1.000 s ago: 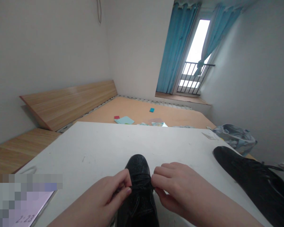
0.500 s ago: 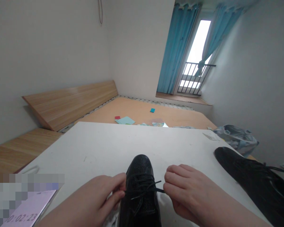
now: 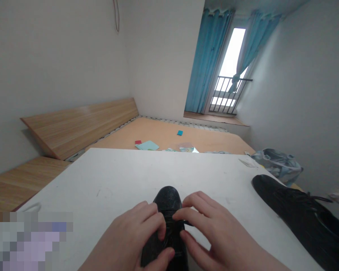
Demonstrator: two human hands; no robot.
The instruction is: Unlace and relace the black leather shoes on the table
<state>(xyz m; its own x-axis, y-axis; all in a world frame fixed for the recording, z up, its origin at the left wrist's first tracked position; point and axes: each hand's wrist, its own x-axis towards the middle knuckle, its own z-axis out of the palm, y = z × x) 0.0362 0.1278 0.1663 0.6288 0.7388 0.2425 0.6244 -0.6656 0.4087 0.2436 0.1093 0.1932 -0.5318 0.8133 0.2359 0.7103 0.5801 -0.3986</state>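
The middle black shoe (image 3: 169, 223) runs front-to-back, toe (image 3: 167, 196) pointing away.

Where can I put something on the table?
Bare: from the middle black shoe to the far edge of the white table, and between the right hand and the other black shoe. Crowded: around the middle black shoe, where the left hand is too.

Black lace-up shoe (image 3: 167, 197) on flat white worktop (image 3: 124, 173), second black lace-up shoe (image 3: 293, 214) off right, what's probably a flat peach bed (image 3: 155, 128) behind.
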